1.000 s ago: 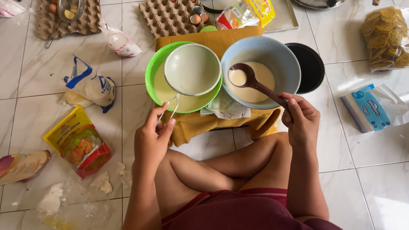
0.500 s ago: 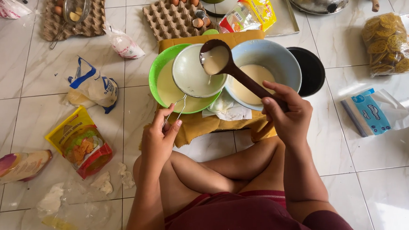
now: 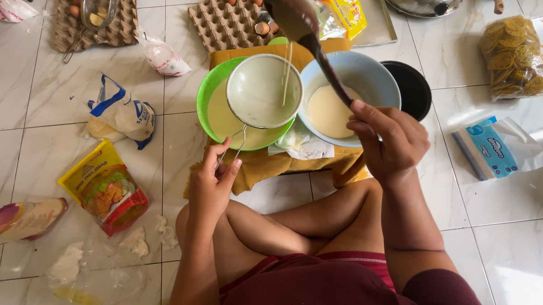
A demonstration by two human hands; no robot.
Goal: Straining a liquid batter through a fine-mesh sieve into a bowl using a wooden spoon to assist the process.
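Batter (image 3: 286, 70) running in thin pale threads off a raised dark ladle (image 3: 294, 14) into a round wire strainer (image 3: 264, 91). Strainer sitting over the green bowl (image 3: 208, 90), landmark for the rest, with a pool of pale liquid under the mesh. Left hand (image 3: 214, 186) just below the green bowl, fingers pinched narrow around the strainer's wire handle. Right hand (image 3: 389, 140) below and right of the green bowl, fingers wrapped tight on the ladle's dark stem, scoop lifted above the bowl's upper right rim. Pale blue bowl (image 3: 367, 71) touching the green bowl's right side, holding more batter; black bowl (image 3: 415, 87) tucked behind it further right. Mustard cloth (image 3: 266, 165) under both bowls, spread over a low stand on the tiled floor (image 3: 19, 143). Above the green bowl, a cardboard egg tray (image 3: 220, 25) with a few eggs and broken shells; a second tray (image 3: 119, 20) up and left. Left of the green bowl, an opened white and blue bag (image 3: 121, 114), then a yellow and red packet (image 3: 104, 188) lower down. Well right of the green bowl, a clear bag of yellow crisps (image 3: 509, 56) and a blue packet (image 3: 488, 148). Crossed bare legs directly below.
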